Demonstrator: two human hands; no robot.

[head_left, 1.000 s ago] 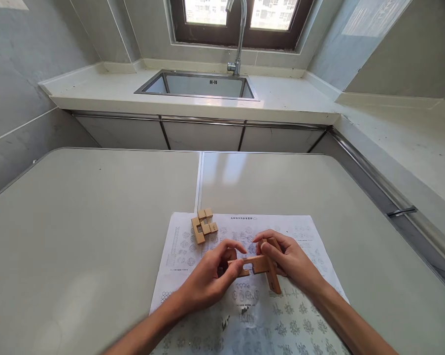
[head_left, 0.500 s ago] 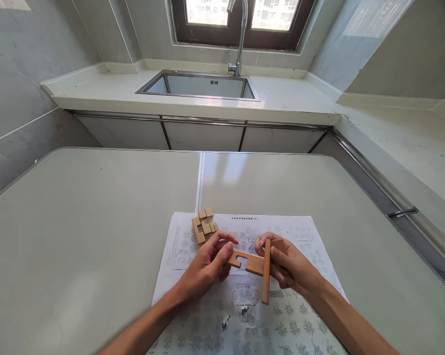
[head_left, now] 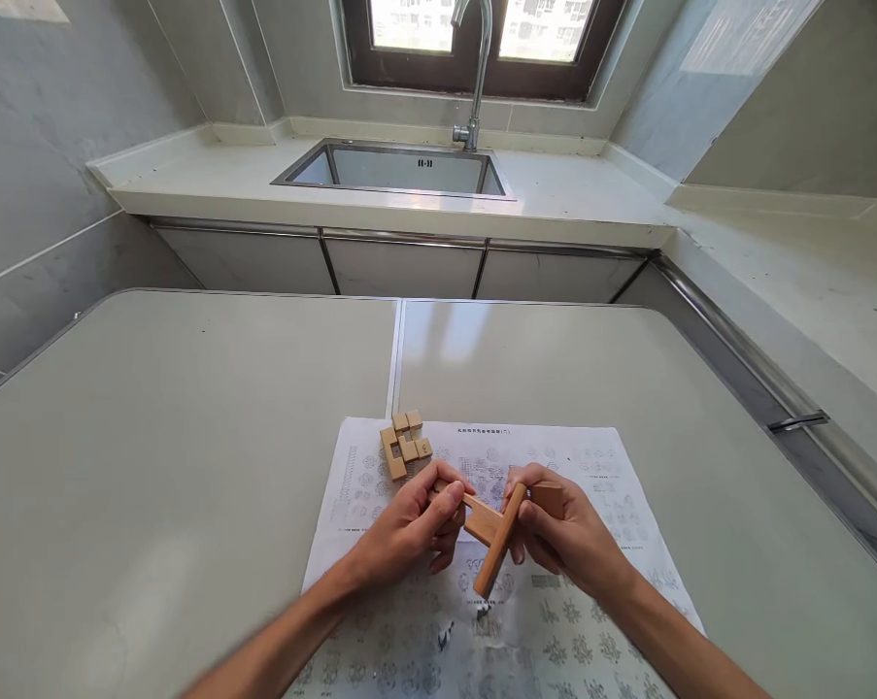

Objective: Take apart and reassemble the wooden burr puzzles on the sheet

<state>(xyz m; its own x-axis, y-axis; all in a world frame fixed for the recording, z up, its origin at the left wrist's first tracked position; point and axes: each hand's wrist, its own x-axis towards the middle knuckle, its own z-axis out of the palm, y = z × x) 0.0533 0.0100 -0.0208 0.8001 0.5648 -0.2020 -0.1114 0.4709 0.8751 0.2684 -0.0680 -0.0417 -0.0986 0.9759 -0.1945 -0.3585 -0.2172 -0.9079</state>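
Note:
Between my hands are brown wooden pieces joined crosswise. My left hand (head_left: pixel 427 519) pinches the left end of the flat wooden piece (head_left: pixel 484 522) and covers its notch. My right hand (head_left: pixel 565 524) grips the pieces near their crossing, with a wooden end sticking out between its fingers. A narrow wooden bar (head_left: pixel 500 542) crosses the flat piece and slants down to the left. Behind my left hand, a cluster of light wooden blocks (head_left: pixel 407 447) rests on the printed paper sheet (head_left: pixel 590 461).
The pale table (head_left: pixel 190 437) spreads around the paper, with a seam running back from it. Beyond its far edge is a white counter with a sink (head_left: pixel 394 170) and a faucet (head_left: pixel 476 87) under a window. Another counter runs along the right.
The narrow bar has tilted, its lower end swinging left. My left hand has slid further over the flat piece, hiding its notch.

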